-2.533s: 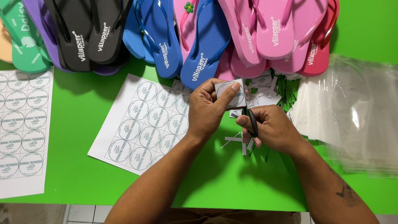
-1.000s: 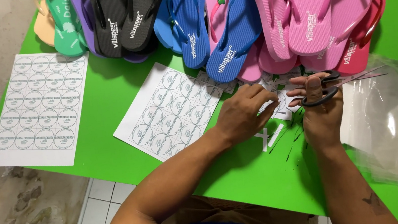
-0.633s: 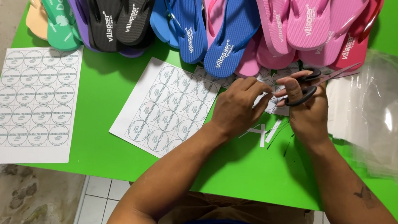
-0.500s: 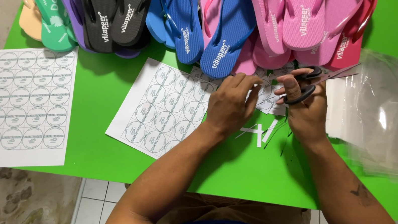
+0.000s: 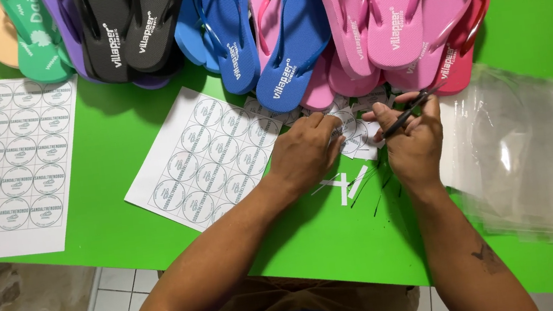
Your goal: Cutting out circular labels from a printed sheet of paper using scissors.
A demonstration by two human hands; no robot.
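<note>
Two label sheets (image 5: 210, 156) lie on your green table (image 5: 541, 17), one mid-frame, one far left.
Your right hand (image 5: 415, 142) grips black scissors (image 5: 406, 113); your left hand (image 5: 307, 150) pinches the cut label piece (image 5: 357, 140), centre frame.

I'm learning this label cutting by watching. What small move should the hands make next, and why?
Probably close the black-handled scissors in the right hand for another short snip. The left hand pins the white sheet of round labels, cut strips of white paper lie below, and most circles remain uncut.
</note>
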